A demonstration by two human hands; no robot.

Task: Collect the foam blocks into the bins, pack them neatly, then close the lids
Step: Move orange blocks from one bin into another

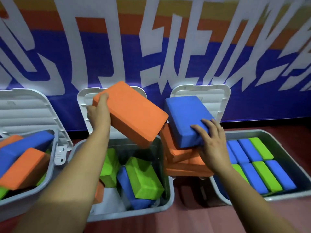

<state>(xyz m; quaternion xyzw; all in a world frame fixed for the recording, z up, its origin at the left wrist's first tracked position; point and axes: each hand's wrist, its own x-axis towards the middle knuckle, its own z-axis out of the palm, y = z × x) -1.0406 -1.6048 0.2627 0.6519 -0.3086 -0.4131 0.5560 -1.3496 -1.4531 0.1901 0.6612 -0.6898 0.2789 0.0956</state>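
Observation:
My left hand [99,113] grips an orange foam block [133,115] by its left end and holds it tilted above the middle bin [169,190]. That bin holds loose green and blue blocks lying at angles. My right hand [210,142] grips the near end of a blue block [186,118], which lies on a pile of orange blocks [181,162] between the middle bin and the right bin [218,190]. Blue and green blocks stand on edge in tidy rows inside the right bin.
The left bin [48,169] holds orange, blue and green blocks heaped unevenly. All three white lids [27,111] stand open against a blue, orange and white banner wall. The floor is reddish brown.

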